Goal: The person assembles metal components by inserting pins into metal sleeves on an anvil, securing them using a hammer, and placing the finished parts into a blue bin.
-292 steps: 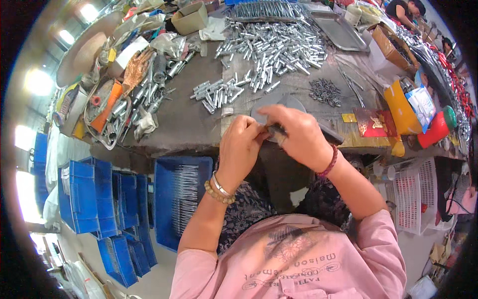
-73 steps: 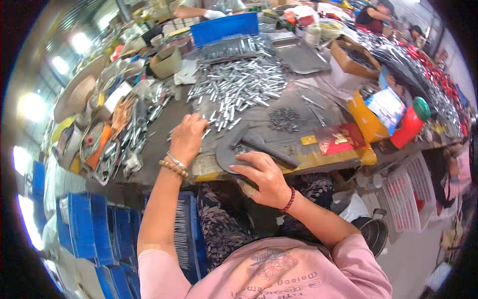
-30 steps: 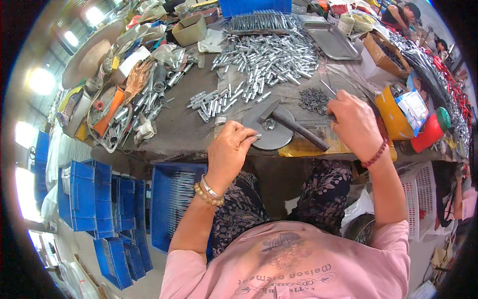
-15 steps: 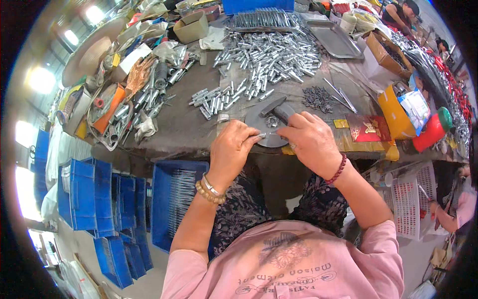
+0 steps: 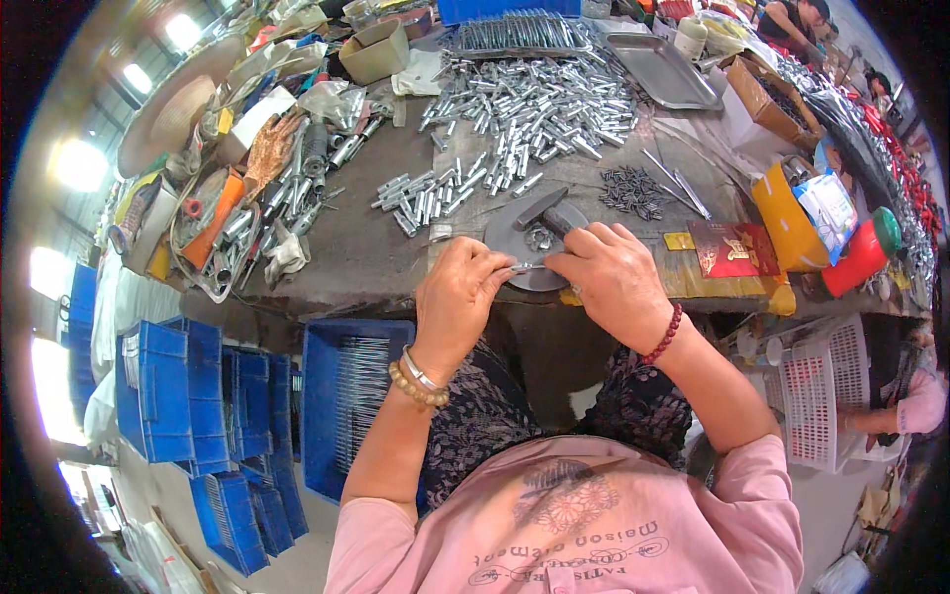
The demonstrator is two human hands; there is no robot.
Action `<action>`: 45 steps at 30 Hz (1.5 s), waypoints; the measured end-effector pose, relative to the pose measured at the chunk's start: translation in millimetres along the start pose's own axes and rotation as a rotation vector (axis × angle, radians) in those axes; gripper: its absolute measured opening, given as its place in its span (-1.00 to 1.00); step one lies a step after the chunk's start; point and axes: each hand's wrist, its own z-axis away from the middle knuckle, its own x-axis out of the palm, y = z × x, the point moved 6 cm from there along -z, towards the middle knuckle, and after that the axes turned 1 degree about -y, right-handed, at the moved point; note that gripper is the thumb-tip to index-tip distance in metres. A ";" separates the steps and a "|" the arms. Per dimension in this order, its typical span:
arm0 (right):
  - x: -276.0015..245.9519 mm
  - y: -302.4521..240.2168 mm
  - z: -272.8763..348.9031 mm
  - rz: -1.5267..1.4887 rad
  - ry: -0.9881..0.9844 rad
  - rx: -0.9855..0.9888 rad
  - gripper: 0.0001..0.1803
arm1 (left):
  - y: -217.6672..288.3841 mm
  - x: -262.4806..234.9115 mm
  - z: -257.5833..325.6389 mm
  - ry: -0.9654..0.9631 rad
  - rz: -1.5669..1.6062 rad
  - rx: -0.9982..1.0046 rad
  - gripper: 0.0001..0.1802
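Cluttered workbench point(image 5: 376, 247) held heaps of metal tubes point(image 5: 534, 109). Over its near edge, left hand point(image 5: 457, 302) and right hand point(image 5: 612, 282) each pinched one end of a thin metal pin point(image 5: 527, 266), probably light, stiff and slippery, best gripped endwise.

At the bottom of the frame I see my pink short-sleeved shirt point(image 5: 584, 525) with a dark floral print, over dark patterned trousers point(image 5: 485, 416). My left wrist wears tan beads and a silver bangle point(image 5: 421, 374); a dark red bead bracelet point(image 5: 661, 337) circles the right.
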 end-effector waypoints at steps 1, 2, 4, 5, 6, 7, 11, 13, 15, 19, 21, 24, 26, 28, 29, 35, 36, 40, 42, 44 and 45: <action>0.0 -0.4 0.0 0.006 -0.008 -0.011 -0.74 | 0.0 0.3 0.2 -0.001 0.000 -0.001 -0.86; -0.5 -0.3 0.0 0.006 -0.008 -0.010 -0.74 | 0.0 0.8 0.4 -0.002 0.000 -0.002 -0.85; -0.8 -1.1 -0.3 0.003 -0.017 -0.018 -0.75 | -1.4 1.8 1.2 0.003 0.031 -0.019 -0.86; -0.3 -1.1 -0.3 0.003 -0.016 -0.018 -0.75 | -2.4 1.8 1.6 0.008 0.062 -0.036 -0.86; 0.3 -1.1 -0.1 -0.002 -0.006 -0.019 -0.75 | -1.5 1.2 1.6 0.007 0.062 -0.036 -0.86; 1.0 -0.5 0.6 -0.004 0.003 -0.018 -0.75 | -0.7 1.1 0.8 0.003 0.066 -0.043 -0.86; 10.0 -0.5 1.9 -0.012 0.025 -0.010 -0.84 | -5.7 5.3 2.6 0.003 0.130 -0.054 -0.87; 12.0 -1.2 1.4 -0.047 0.049 -0.018 -0.85 | -4.8 3.6 3.1 0.003 0.113 -0.054 -0.87; 14.1 -0.5 1.2 -0.036 0.040 -0.002 -0.83 | -3.0 3.7 3.1 0.002 0.104 -0.047 -0.87; 10.9 1.2 1.9 -0.030 -0.022 0.000 -0.78 | 0.1 2.2 2.7 0.015 0.079 -0.019 -0.87; 2.1 8.8 6.1 -0.080 0.084 0.035 -0.76 | 0.1 3.7 1.9 0.013 0.058 0.013 -0.87; -20.5 53.0 21.1 -0.086 0.197 0.283 -0.72 | 1.1 -1.3 4.7 0.003 0.067 -0.014 -0.87; -32.4 97.7 38.7 -0.042 0.226 0.460 -0.72 | 2.3 -1.1 4.2 0.004 0.082 -0.022 -0.87; -37.9 130.7 53.5 0.020 0.150 0.598 -0.75 | 2.5 0.6 1.5 0.002 0.106 -0.006 -0.88; -37.0 139.4 58.2 0.053 0.099 0.644 -0.76 | 2.3 1.3 0.7 0.002 0.110 -0.004 -0.88; -22.6 134.5 45.7 0.153 0.006 0.657 -0.79 | 1.9 0.0 2.3 0.020 0.095 0.023 -0.87; -20.0 135.4 44.4 0.149 0.006 0.654 -0.79 | 0.9 0.9 2.9 0.024 0.116 0.020 -0.87; -14.2 140.3 41.7 0.158 -0.006 0.662 -0.79 | -0.5 2.2 4.2 0.026 0.146 -0.003 -0.87; -13.3 144.1 43.9 0.135 0.002 0.674 -0.79 | -0.9 2.1 4.2 0.029 0.129 0.000 -0.87; -15.4 146.5 46.1 0.112 0.028 0.670 -0.79 | -2.1 3.5 4.3 0.025 0.129 0.010 -0.86; -17.2 146.1 45.5 0.098 0.059 0.675 -0.80 | -1.9 3.1 4.3 0.029 0.122 -0.001 -0.86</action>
